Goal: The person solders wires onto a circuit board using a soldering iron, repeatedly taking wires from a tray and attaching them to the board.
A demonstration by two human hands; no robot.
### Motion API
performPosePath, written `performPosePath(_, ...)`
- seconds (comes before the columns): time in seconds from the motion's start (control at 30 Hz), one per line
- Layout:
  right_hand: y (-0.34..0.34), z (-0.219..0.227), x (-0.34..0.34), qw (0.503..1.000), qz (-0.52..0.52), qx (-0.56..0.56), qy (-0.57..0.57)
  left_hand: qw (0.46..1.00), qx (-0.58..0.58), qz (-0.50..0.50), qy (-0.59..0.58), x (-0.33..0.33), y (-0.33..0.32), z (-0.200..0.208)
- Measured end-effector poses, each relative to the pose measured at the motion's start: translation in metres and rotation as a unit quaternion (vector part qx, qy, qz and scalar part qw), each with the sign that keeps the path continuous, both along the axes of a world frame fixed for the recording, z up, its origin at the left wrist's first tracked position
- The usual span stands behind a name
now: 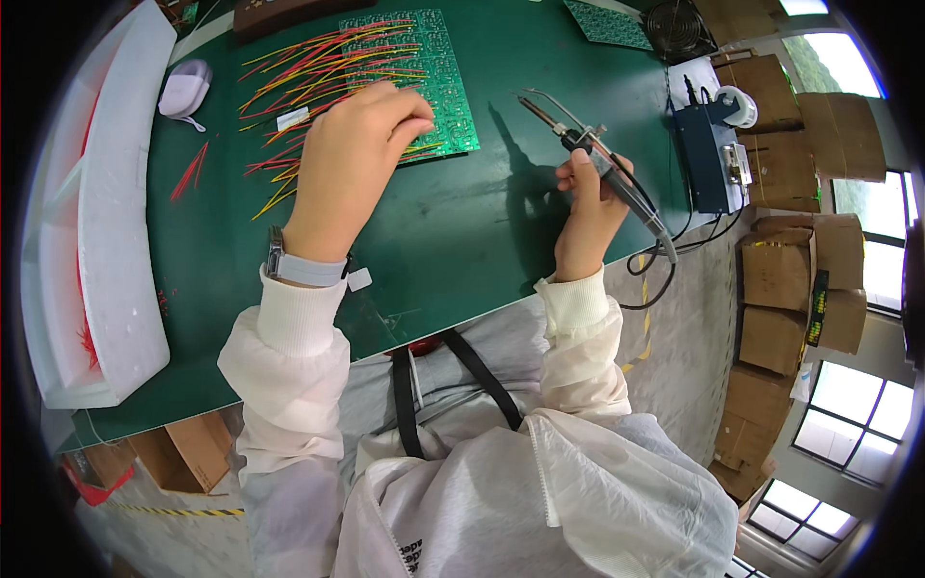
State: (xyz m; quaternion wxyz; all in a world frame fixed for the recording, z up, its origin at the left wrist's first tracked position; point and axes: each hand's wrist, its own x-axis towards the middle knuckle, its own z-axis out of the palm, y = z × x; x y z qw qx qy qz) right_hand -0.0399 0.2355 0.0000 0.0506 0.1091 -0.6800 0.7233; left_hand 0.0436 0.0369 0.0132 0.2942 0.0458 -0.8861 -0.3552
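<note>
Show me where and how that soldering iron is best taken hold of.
Probably by the grey handle of the soldering iron, coming from the person's right, well behind the metal tip. The handle is long and slim, so a pen-like grip should suit it, and it slants with the tip pointing away from that side. The right hand has it there.

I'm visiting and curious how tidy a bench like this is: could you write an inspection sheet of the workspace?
Surface: green tabletop.
Job's things: green circuit-board panel, red, yellow and black wires lying across it and past its left side; soldering iron.
Clutter: lilac case, loose red wires, white foam box.
Hands: left hand over the panel, any grip unclear; right hand holds the iron, fingers around its handle.
Cables: black cable loops from the iron's rear.
Surroundings: stacked cardboard boxes and windows, right.
</note>
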Motion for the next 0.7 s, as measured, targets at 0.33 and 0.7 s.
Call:
performPosePath(0.33, -0.005, 0.005, 0.007, 1.0, 0.02, 0.003, 0.018, 0.998, -0.002, -0.053, -0.023, 0.001, 0.001, 0.0)
performPosePath(0.7, -0.004, 0.004, 0.005, 0.999, 0.012, 0.006, 0.039, 0.996, -0.049, -0.056, 0.039, -0.006, 0.006, -0.01)
